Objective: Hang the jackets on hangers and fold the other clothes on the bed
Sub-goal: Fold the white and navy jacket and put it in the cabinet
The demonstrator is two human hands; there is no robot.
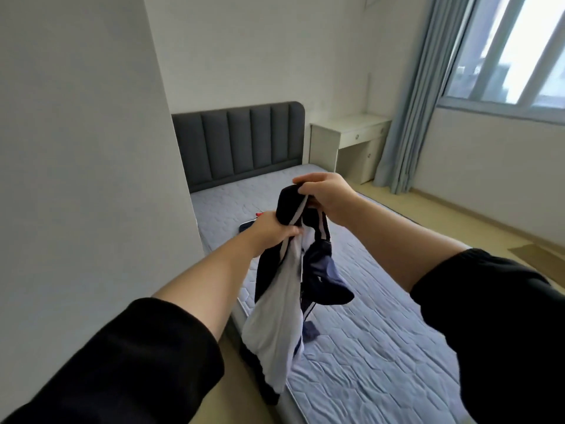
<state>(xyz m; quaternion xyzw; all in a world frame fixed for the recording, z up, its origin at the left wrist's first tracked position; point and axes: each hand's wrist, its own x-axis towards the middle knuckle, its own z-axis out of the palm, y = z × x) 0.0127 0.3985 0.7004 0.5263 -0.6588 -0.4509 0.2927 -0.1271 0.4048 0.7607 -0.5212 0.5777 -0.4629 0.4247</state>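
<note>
The curled fingers of the left hand [272, 231] clamp a fold of the navy-and-white striped track jacket [276, 304]. The right hand [328, 198], slightly higher, pinches its dark upper end between thumb and bent fingers. The jacket hangs bunched from both grips, its lower end reaching down past the left edge of the pale lilac quilted mattress [382, 347]. Black sleeves [137, 362] sit pushed up both forearms. Beyond stand a dark grey padded headboard [241, 145], a white desk [348, 137], a pale blue curtain [406, 117] and a bright window [513, 56]. A white wall [76, 148] closes the left side, and the floor [458, 218] is beige.
</note>
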